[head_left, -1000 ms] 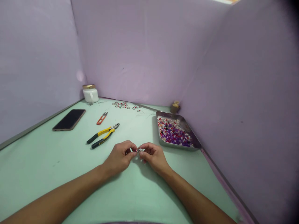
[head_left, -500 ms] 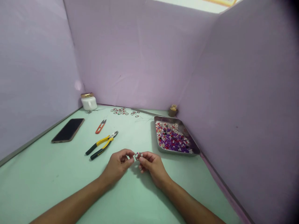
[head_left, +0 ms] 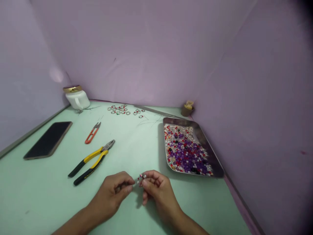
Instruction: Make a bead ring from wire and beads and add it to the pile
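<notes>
Between thumb and fingers, my right hand (head_left: 158,192) pinches a small beaded ring (head_left: 139,179) with silvery, red and bluish beads. My left hand (head_left: 113,192) is just left of the ring, its thumb and forefinger closed together. Whatever sits in that pinch, perhaps something very thin, is too small to make out. Yellow-and-black pliers (head_left: 94,161) lie with handles apart to the left of my hands. On the right is a metal tray (head_left: 215,156) of purple, red, white and dark beads (head_left: 188,153).
Orange thread snips (head_left: 93,133) and a dark phone (head_left: 49,140) lie at left. A white jar (head_left: 78,99) with a gold lid stands in the back left corner. Several beaded rings (head_left: 118,109) lie at the back. A small brown pot (head_left: 187,110) stands behind the tray. Purple walls surround the table.
The view has shifted lower and closer, so the things look larger. My left hand has drawn slightly away from the beaded ring, which stays in my right hand.
</notes>
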